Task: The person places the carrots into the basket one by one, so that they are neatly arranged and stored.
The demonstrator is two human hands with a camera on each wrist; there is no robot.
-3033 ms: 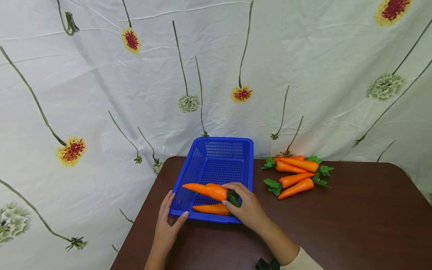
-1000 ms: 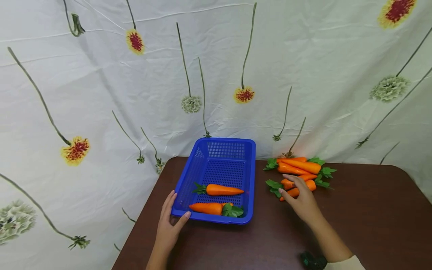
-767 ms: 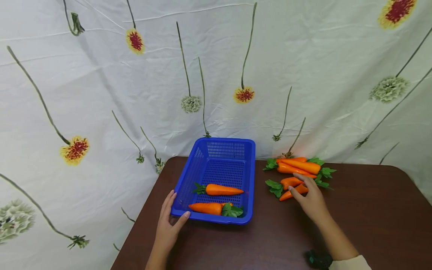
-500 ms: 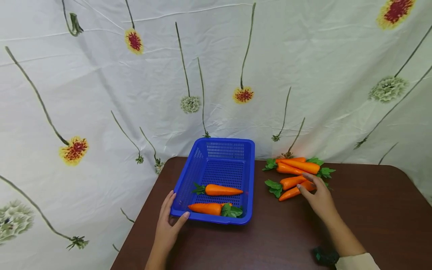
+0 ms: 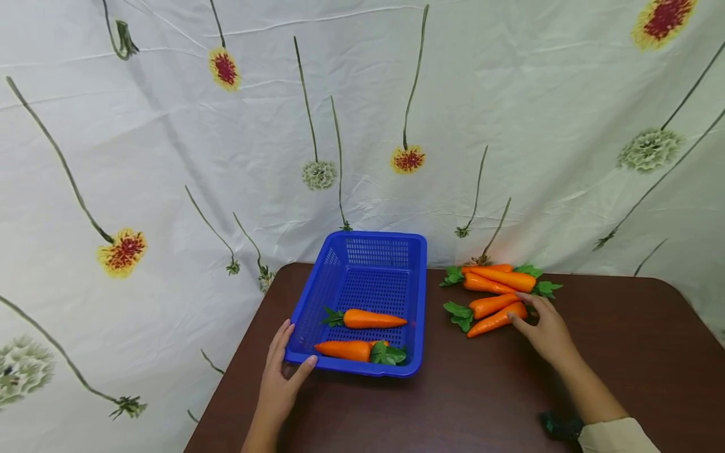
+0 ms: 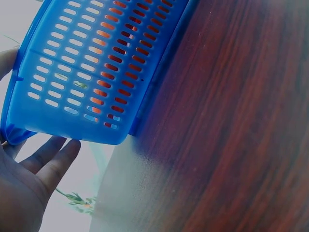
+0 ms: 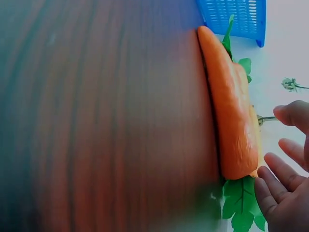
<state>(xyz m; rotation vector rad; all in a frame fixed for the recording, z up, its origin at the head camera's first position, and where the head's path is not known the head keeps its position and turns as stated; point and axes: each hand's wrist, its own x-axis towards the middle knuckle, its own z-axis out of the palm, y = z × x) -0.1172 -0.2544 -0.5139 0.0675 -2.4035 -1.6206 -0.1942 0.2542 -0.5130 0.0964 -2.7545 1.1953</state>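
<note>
My left hand (image 5: 279, 377) rests against the near left corner of a blue plastic basket (image 5: 418, 302), fingers extended along its left side and thumb at the front rim. The left wrist view shows those fingers (image 6: 55, 162) spread beside the slotted wall. Inside the basket, one carrot (image 5: 370, 319) lies across the middle and another carrot (image 5: 345, 350) near the front, partly covering a further one. My right hand (image 5: 546, 330) hovers with parted fingers at the leafy end of the nearest loose carrot (image 5: 493, 322). The right wrist view shows its fingers apart from that carrot (image 7: 231, 116).
Behind the nearest carrot lie another carrot (image 5: 489, 305) and a small cluster of carrots (image 5: 504, 277) with green leaves. A dark brown table (image 5: 453, 402) carries everything. A white flowered cloth (image 5: 368, 126) hangs behind it. A dark device (image 5: 561, 426) is by the right wrist.
My right hand put a carrot into the basket, then left it and moved right to the loose carrots, sliding towards the leafy end of the nearest one. My left hand stays at the corner.
</note>
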